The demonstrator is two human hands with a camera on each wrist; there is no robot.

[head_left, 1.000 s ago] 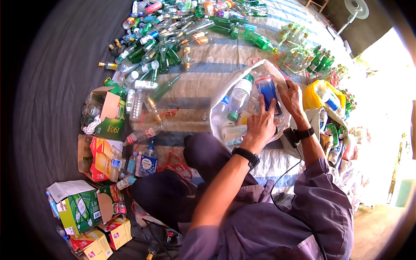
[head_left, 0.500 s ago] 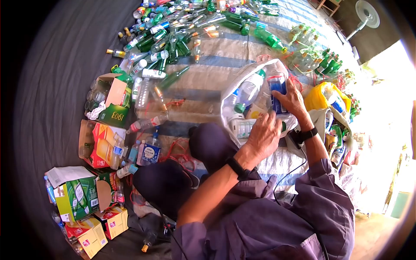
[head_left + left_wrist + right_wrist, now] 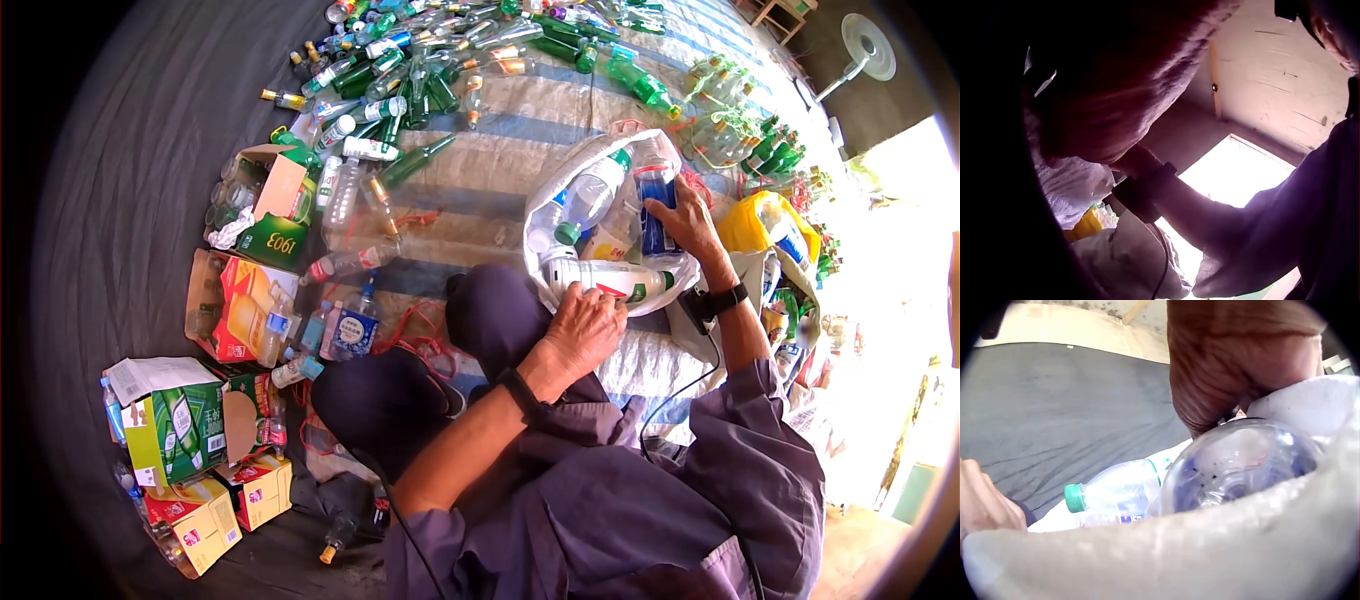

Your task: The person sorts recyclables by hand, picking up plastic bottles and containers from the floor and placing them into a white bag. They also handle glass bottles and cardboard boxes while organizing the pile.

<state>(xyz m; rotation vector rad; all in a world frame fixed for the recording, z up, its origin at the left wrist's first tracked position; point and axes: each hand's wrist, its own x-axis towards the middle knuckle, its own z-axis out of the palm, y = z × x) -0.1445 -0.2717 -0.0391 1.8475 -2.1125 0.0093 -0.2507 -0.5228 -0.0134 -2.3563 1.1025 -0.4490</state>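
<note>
A white woven sack (image 3: 535, 195) stands upright with its mouth spread, holding several plastic bottles. My right hand (image 3: 692, 225) grips a blue-labelled plastic bottle (image 3: 656, 215) along the sack's right side, thumb across the label. In the right wrist view a bottle's clear rounded end (image 3: 1235, 465) shows below that hand. With curled fingers, my left hand (image 3: 585, 330) holds the near rim. Just inside it a white-labelled bottle (image 3: 610, 280) lies crosswise. A clear bottle with a green cap (image 3: 568, 233) leans at the left. The left wrist view is mostly dark.
Many glass bottles (image 3: 420, 85) are heaped at the back left. Cardboard boxes with bottles (image 3: 185, 430) line the left side. Right of the sack stand a yellow bag (image 3: 735, 225) and a bag of cans (image 3: 775, 320). Tied bottles (image 3: 720, 140) lie behind on the striped sheet (image 3: 470, 240).
My left hand has drawn back from the blue-labelled bottle to the near rim. My right hand has moved from the right rim onto that bottle. The white-labelled bottle now lies crosswise at the front.
</note>
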